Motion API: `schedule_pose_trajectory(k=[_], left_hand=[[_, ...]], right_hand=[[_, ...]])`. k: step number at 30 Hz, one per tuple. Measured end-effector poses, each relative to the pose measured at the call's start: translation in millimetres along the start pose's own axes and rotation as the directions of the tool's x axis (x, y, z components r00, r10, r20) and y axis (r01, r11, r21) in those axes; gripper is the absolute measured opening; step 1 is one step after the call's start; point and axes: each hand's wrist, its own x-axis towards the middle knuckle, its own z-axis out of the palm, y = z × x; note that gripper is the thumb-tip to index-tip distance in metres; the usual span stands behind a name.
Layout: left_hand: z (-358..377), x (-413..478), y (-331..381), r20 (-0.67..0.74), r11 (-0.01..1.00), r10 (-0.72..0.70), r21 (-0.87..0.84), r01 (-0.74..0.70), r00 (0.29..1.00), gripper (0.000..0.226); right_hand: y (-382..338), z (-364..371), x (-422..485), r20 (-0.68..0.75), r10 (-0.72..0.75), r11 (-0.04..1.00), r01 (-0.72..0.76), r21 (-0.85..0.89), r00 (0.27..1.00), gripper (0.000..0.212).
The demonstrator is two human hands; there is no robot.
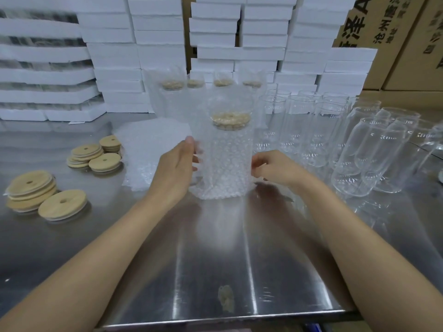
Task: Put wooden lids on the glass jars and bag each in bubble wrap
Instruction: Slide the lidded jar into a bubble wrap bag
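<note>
A glass jar with a wooden lid (pixel 230 119) stands upright inside a bubble wrap bag (pixel 227 164) on the steel table (pixel 215 259). My left hand (pixel 178 164) grips the bag's left side, thumb up along it. My right hand (pixel 271 167) pinches the bag's lower right edge with curled fingers. Several bagged, lidded jars (pixel 191 92) stand in a row behind. A pile of flat bubble wrap bags (pixel 148 144) lies to the left. Loose wooden lids (pixel 96 152) and a nearer lid stack (pixel 31 188) sit at the left. Bare glass jars (pixel 335 130) fill the right.
Stacks of white foam boxes (pixel 155 44) line the back of the table. Cardboard cartons (pixel 395 32) stand at the back right. The table's front edge (pixel 227 317) runs close below my forearms.
</note>
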Motion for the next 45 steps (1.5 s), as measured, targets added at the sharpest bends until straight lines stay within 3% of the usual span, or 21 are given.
schedule_pose_trajectory(k=[1, 3, 7, 12, 15, 19, 22, 26, 29, 31, 33, 36, 40, 45], left_hand=[[1.5, -1.5, 1.1, 0.077, 0.996, -0.065, -0.060, 0.070, 0.995, 0.067], [8.0, -7.2, 2.9, 0.216, 0.998, -0.056, -0.029, 0.063, 0.975, 0.092], [23.9, -12.9, -3.4, 0.285, 0.992, 0.013, 0.118, -0.048, 0.958, 0.108], [22.5, -9.0, -6.1, 0.123, 0.992, 0.031, 0.122, -0.046, 0.992, 0.111], [19.4, -7.0, -5.3, 0.078, 0.991, 0.071, 0.111, -0.079, 0.994, 0.102], [19.7, -5.7, -5.8, 0.030, 0.995, 0.068, 0.075, -0.070, 0.997, 0.092], [21.5, -5.4, -5.7, -0.021, 0.994, 0.070, 0.090, -0.068, 0.997, 0.094], [18.4, -0.8, -1.7, -0.133, 0.998, 0.055, 0.051, -0.048, 0.990, 0.098], [4.8, 8.6, -0.2, -0.233, 0.999, 0.046, 0.019, -0.043, 0.971, 0.094], [-2.9, 14.4, -1.5, -0.286, 0.999, 0.035, 0.006, -0.035, 0.958, 0.093], [-4.9, 19.7, -3.9, -0.305, 1.000, 0.000, -0.015, -0.004, 0.952, 0.092], [-2.9, 24.3, -12.0, -0.272, 0.998, -0.052, -0.053, 0.039, 0.961, 0.090], [-0.4, 25.9, -21.6, -0.258, 0.999, -0.033, -0.005, 0.033, 0.965, 0.089], [2.3, 28.0, -24.4, -0.250, 1.000, -0.003, -0.004, 0.002, 0.968, 0.089]], right_hand=[[-0.2, 0.2, 0.0, 0.037, 0.016, 0.999, -0.015, -0.035, 0.999, 0.021], [0.2, -0.3, 0.1, 0.090, 0.051, 0.993, -0.041, -0.106, 0.995, 0.019], [-0.2, 7.6, -0.6, 0.119, -0.006, 0.985, 0.026, -0.169, 0.993, 0.027], [-2.6, 17.5, -1.0, 0.111, -0.079, 0.993, 0.088, -0.082, 0.991, 0.010], [-6.3, 20.9, -0.2, 0.074, -0.027, 0.994, 0.019, 0.110, 0.997, 0.008], [-8.8, 24.8, -1.7, 0.102, 0.053, 0.901, -0.092, 0.424, 0.993, 0.024], [-6.1, 23.5, -0.8, -0.003, 0.031, 0.923, -0.027, 0.384, 1.000, 0.026], [-2.2, 27.6, 6.7, -0.131, -0.014, 0.924, 0.063, 0.377, 0.991, 0.014], [7.2, 32.7, 14.7, -0.322, -0.051, 0.977, 0.113, 0.178, 0.945, 0.018], [7.2, 32.1, 19.6, -0.392, -0.191, 0.982, 0.180, -0.065, 0.900, 0.025], [-4.8, 25.6, 32.9, -0.421, -0.333, 0.941, 0.272, -0.200, 0.844, 0.033], [-34.0, 13.3, 73.1, -0.325, -0.433, 0.882, 0.319, -0.348, 0.841, 0.042], [-62.8, 5.4, 130.5, -0.158, -0.329, 0.841, 0.212, -0.498, 0.931, 0.059], [-83.8, 0.7, 184.8, -0.121, -0.334, 0.790, 0.208, -0.577, 0.935, 0.060]])
